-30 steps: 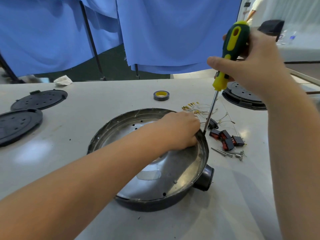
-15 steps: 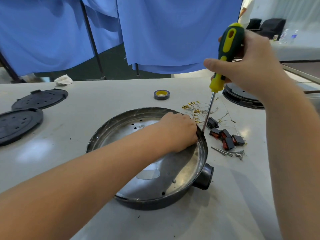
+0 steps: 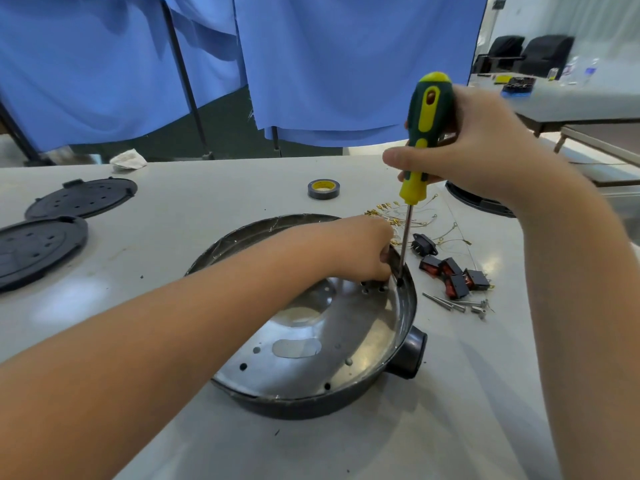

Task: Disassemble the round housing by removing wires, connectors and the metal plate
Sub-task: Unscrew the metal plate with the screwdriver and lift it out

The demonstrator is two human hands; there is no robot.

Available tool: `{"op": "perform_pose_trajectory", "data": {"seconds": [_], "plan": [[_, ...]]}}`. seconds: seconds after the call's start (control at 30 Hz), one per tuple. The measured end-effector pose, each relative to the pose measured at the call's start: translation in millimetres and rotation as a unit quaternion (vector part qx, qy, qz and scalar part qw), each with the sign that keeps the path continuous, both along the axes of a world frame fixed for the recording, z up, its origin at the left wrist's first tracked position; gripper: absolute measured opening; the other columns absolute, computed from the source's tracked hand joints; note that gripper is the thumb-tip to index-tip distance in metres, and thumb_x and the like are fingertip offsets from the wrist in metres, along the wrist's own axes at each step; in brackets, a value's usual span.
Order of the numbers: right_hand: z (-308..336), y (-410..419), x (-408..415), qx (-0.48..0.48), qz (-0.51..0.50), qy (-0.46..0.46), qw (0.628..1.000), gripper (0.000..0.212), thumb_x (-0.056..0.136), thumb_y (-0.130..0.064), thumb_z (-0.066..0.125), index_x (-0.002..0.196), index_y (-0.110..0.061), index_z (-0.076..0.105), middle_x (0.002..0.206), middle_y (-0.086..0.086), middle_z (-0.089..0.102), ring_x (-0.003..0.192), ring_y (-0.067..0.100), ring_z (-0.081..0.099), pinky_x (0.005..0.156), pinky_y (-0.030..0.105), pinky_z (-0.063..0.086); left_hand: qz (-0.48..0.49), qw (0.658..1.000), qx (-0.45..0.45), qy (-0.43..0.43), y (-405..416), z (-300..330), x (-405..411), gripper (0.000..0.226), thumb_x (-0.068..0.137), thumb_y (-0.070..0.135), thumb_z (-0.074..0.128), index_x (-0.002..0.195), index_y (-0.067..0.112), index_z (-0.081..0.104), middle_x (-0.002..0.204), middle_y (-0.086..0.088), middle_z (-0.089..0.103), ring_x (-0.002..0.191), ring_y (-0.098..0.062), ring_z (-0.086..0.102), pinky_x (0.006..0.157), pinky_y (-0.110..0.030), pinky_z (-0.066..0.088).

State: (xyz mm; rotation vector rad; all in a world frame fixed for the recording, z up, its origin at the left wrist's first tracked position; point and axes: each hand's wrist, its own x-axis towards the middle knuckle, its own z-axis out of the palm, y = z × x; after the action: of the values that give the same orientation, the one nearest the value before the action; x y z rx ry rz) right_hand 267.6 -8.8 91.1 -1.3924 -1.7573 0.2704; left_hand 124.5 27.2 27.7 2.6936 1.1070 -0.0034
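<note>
Two hands at work over housing (image 3: 311,403), round and dark, on table (image 3: 381,445) at centre. Metal plate (image 3: 346,341) seated inside housing, shiny, with small holes and an oblong slot. Short black spout (image 3: 410,353) on housing's right side.

Right hand (image 3: 485,150) wrapped round screwdriver (image 3: 424,133), green and yellow handle upright, fingers curled about it, thumb along the front. Shaft straight down, tip set on a dark screw at plate's right edge, just inside housing rim.

Left hand (image 3: 360,249) reaching across housing, fingers bent down onto plate beside screwdriver tip, close against inner rim. Cannot tell whether fingers pinch anything; tips hidden under the hand.

Right of housing, well apart from it on table: wires (image 3: 440,233), thin, with gold terminals, in a loose tangle; black connector (image 3: 424,244) next to them; switches (image 3: 453,277), black and red, in a cluster nearer; screws (image 3: 457,304) in a small heap nearer still.

Tape roll (image 3: 323,189), dark with yellow core, flat on table beyond housing. Two black discs (image 3: 81,199) with holes at left, one behind the other. White rag (image 3: 128,160) at table's far edge. Blue cloth (image 3: 346,64) hung on a frame behind table. Another dark round part (image 3: 474,199) behind right wrist, mostly hidden.
</note>
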Motion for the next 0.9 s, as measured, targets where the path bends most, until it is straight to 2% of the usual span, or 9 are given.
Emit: {"op": "perform_pose_trajectory", "data": {"seconds": [0.03,0.13,0.2,0.27,0.5,0.63,0.73,0.8,0.9], "plan": [[0.5,-0.8,0.5,-0.009,0.013,0.010,1.000,0.053,0.069,-0.041,0.079,0.102,-0.008,0.054,0.086,0.002,0.063,0.064,-0.003,0.067,0.053,0.007,0.049,0.002,1.000,-0.009,-0.007,-0.1,0.4,-0.8,0.026,0.091,0.023,0.060,0.095,-0.002,0.066,0.092,-0.015,0.062,0.074,-0.021,0.052,0.062,-0.027,0.043],[2.4,-4.1,2.7,-0.033,0.046,0.037,0.998,0.052,0.061,-0.045,0.078,0.098,-0.018,0.053,0.092,0.003,0.066,0.068,0.006,0.071,0.056,0.012,0.053,0.009,1.000,-0.025,-0.016,0.1,1.1,-3.5,0.027,0.092,0.022,0.058,0.095,-0.003,0.068,0.099,-0.020,0.067,0.083,-0.028,0.060,0.071,-0.032,0.050],[2.4,-4.7,2.3,-0.040,0.060,0.041,0.997,0.047,0.060,-0.045,0.078,0.093,-0.023,0.053,0.092,0.003,0.067,0.069,0.007,0.072,0.057,0.013,0.054,0.010,0.999,-0.030,-0.038,0.1,3.7,-3.8,0.030,0.092,0.022,0.058,0.095,-0.005,0.068,0.096,-0.020,0.068,0.074,-0.023,0.056,0.071,-0.031,0.050],[1.7,-4.5,1.5,-0.039,0.071,0.041,0.996,0.042,0.063,-0.039,0.080,0.091,-0.023,0.053,0.090,0.004,0.067,0.069,0.006,0.072,0.056,0.012,0.053,0.012,0.997,-0.030,-0.071,0.6,9.4,-2.8,0.028,0.092,0.023,0.059,0.095,-0.004,0.068,0.091,-0.015,0.068,0.069,-0.015,0.053,0.071,-0.031,0.051],[1.0,-4.6,1.8,-0.037,0.074,0.048,0.995,0.039,0.067,-0.035,0.080,0.091,-0.021,0.053,0.088,0.003,0.068,0.068,0.007,0.072,0.056,0.012,0.052,0.035,0.995,-0.025,-0.094,3.3,25.3,-21.5,0.019,0.090,0.032,0.062,0.090,0.015,0.070,0.086,-0.001,0.070,0.082,-0.019,0.066,0.074,-0.032,0.056],[1.8,-4.1,-1.1,-0.034,0.076,0.054,0.995,0.047,0.068,-0.039,0.076,0.100,-0.013,0.054,0.091,0.004,0.066,0.068,0.009,0.072,0.057,0.014,0.054,0.075,0.979,-0.041,-0.184,2.7,31.0,-43.8,0.015,0.087,0.038,0.067,0.086,0.023,0.071,0.079,0.012,0.069,0.077,-0.004,0.065,0.063,-0.013,0.050],[3.5,-4.6,-3.1,-0.018,0.074,0.111,0.991,0.048,0.077,-0.033,0.074,0.109,-0.004,0.053,0.093,0.007,0.066,0.067,0.013,0.073,0.056,0.017,0.055,0.114,0.926,-0.138,-0.332,-2.9,29.7,-58.7,0.010,0.085,0.029,0.071,0.086,0.018,0.072,0.078,0.007,0.076,0.073,0.000,0.070,0.059,-0.007,0.049],[5.9,-6.2,-5.6,0.019,0.057,0.138,0.989,0.042,0.083,-0.030,0.070,0.109,-0.002,0.052,0.090,0.009,0.065,0.066,0.013,0.072,0.056,0.018,0.055,0.132,0.868,-0.218,-0.426,-7.4,26.4,-65.5,0.009,0.086,0.020,0.070,0.089,0.012,0.070,0.083,0.002,0.077,0.080,-0.009,0.074,0.064,-0.013,0.054],[12.1,-10.7,-9.4,0.077,0.040,0.194,0.977,0.030,0.089,-0.026,0.065,0.103,-0.006,0.048,0.078,0.004,0.060,0.058,0.013,0.066,0.057,0.023,0.056,0.145,0.798,-0.287,-0.509,-13.7,20.7,-71.4,0.007,0.089,0.014,0.065,0.091,0.009,0.068,0.090,-0.003,0.077,0.085,-0.017,0.074,0.064,-0.018,0.055]]}}
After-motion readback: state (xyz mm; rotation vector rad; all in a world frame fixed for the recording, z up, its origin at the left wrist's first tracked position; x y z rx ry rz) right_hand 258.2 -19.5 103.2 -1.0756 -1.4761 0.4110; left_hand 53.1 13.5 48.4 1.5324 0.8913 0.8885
